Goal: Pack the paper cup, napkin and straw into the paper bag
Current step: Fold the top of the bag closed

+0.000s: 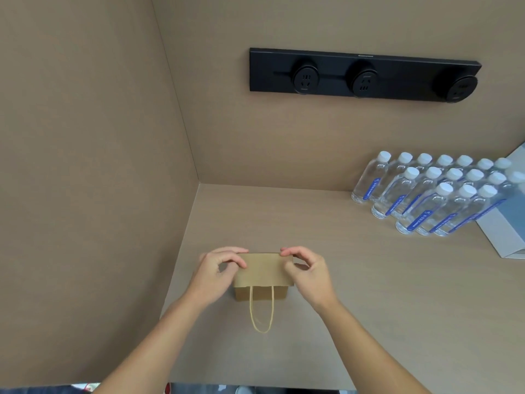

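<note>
A small brown paper bag (262, 273) stands on the tan tabletop (355, 294), its top folded over toward me and a twine handle (261, 311) hanging down its front. My left hand (220, 270) pinches the folded top at its left corner. At the right corner, my right hand (305, 268) pinches the same fold. The bag's inside is hidden. No paper cup, napkin or straw shows anywhere in view.
Several clear water bottles (434, 194) with white caps stand in rows at the back right, beside a pale blue-white box (508, 226). A black socket strip (363, 75) hangs on the back wall. A tan wall (85, 180) closes the left side.
</note>
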`<state>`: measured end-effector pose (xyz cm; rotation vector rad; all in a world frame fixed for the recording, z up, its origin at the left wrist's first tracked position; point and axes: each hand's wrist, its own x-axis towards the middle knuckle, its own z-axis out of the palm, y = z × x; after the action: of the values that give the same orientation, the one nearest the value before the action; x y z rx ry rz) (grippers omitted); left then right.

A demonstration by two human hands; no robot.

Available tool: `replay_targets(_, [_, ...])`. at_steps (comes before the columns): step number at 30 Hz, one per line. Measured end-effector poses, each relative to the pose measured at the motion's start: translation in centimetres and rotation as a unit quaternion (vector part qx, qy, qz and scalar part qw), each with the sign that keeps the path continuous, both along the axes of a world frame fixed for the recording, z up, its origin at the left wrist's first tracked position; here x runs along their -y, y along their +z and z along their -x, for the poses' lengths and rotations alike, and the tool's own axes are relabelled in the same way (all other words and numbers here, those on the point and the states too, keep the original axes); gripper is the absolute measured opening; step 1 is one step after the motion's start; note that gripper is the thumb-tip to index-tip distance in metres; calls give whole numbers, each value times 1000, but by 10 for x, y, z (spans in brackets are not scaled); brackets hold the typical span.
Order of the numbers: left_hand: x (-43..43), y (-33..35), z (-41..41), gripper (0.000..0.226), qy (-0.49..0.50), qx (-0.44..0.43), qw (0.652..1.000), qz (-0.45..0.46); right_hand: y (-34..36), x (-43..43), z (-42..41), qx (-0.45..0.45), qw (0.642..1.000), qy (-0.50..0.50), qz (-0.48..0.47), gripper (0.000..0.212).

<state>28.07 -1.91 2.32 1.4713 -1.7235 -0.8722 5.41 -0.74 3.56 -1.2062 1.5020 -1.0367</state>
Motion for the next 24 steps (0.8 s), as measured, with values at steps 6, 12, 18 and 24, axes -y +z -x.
replay_targets(6, [5,9,25,20,-48,101,992,54,6,8,-16,-275,948,96,128,16])
replay_targets(12, [12,11,28,9,-33,119,990,63,10,19,-24,-322,928,129,137,9])
replay_targets(18, [14,15,18,4,-4,121,991,54,13,21,5,-356,917,116,136,2])
replay_targets(24, [18,21,3,10,0,108,994,8,11,18,16,-331,931,90,123,3])
